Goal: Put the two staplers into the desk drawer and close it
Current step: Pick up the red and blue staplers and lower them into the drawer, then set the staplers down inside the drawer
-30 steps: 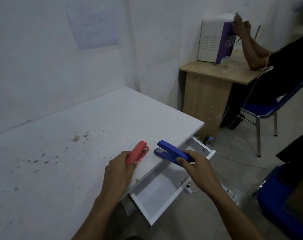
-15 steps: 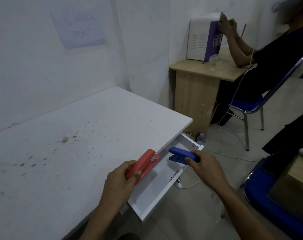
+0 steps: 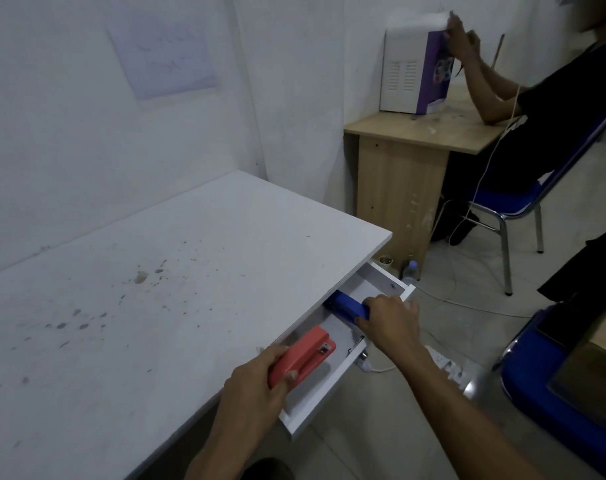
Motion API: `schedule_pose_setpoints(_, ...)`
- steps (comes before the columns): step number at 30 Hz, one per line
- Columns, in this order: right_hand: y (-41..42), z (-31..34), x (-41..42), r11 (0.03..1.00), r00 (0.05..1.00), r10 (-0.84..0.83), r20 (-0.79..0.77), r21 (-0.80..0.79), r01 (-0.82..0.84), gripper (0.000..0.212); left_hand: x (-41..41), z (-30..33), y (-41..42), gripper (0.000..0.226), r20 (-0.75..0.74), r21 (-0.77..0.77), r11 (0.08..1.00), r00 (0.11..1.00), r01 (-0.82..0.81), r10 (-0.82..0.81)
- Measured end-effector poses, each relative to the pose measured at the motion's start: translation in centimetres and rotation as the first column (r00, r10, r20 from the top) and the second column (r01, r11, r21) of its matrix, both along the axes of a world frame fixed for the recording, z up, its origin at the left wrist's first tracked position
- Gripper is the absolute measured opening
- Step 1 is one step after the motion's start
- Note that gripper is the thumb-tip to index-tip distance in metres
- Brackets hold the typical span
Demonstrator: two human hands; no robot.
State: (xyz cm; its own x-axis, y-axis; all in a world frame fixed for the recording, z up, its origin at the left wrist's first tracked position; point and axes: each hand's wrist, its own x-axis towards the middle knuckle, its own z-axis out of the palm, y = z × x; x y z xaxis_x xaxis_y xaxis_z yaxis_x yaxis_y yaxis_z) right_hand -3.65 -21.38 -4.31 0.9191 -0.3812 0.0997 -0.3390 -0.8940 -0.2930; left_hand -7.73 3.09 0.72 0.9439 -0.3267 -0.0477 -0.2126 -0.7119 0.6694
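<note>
The white desk drawer (image 3: 332, 382) stands pulled open under the desk's right edge. My left hand (image 3: 256, 386) grips the red stapler (image 3: 303, 353), which is down inside the near half of the drawer. My right hand (image 3: 389, 322) holds the blue stapler (image 3: 350, 306) by its rear end, low inside the far half of the drawer, its front tucked under the desk edge. Whether either stapler touches the drawer floor is unclear.
The white stained desk (image 3: 163, 289) fills the left. A wooden desk (image 3: 412, 161) with a white and purple box (image 3: 415, 74) stands behind, where a seated person (image 3: 523, 133) works. A power strip (image 3: 450, 367) and cables lie on the floor; a blue chair (image 3: 551, 393) is at right.
Both hands have moved down and in from above the desk edge, carrying the red and blue staplers into the open drawer.
</note>
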Motion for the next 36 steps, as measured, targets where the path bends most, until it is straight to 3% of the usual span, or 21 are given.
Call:
schedule_pose_setpoints(6, 0.0, -0.2, -0.1, 1.000, 0.999, 0.028, -0.018, 0.002, -0.028, 0.021, -0.7, -0.7, -0.2, 0.047, 0.006, 0.008, 1.000, 1.000, 0.006, -0.006)
schedule_pose_setpoints(10, -0.2, -0.5, -1.3, 0.985, 0.989, 0.024, 0.145, 0.163, -0.048, 0.030, -0.7, -1.2, -0.6, 0.049, 0.012, 0.031, 1.000, 1.000, -0.003, 0.002)
schedule_pose_setpoints(17, -1.3, -2.1, -5.6, 0.916, 0.945, -0.003, 0.326, 0.380, -0.128, 0.014, -0.2, -2.3, -1.4, 0.049, 0.012, 0.061, 0.998, 1.000, 0.009, -0.010)
schedule_pose_setpoints(26, 0.2, -5.2, -8.4, 0.833, 0.968, -0.019, 0.251, 0.539, -0.123, 0.007, 1.2, -4.8, -3.6, 0.046, 0.040, 0.147, 0.989, 0.999, 0.000, -0.006)
schedule_pose_setpoints(36, 2.0, -6.6, -8.8, 0.763, 0.967, -0.077, 0.244, 0.638, -0.100, 0.010, 2.8, -6.3, -4.7, 0.046, -0.052, 0.156, 0.985, 0.996, 0.076, -0.069)
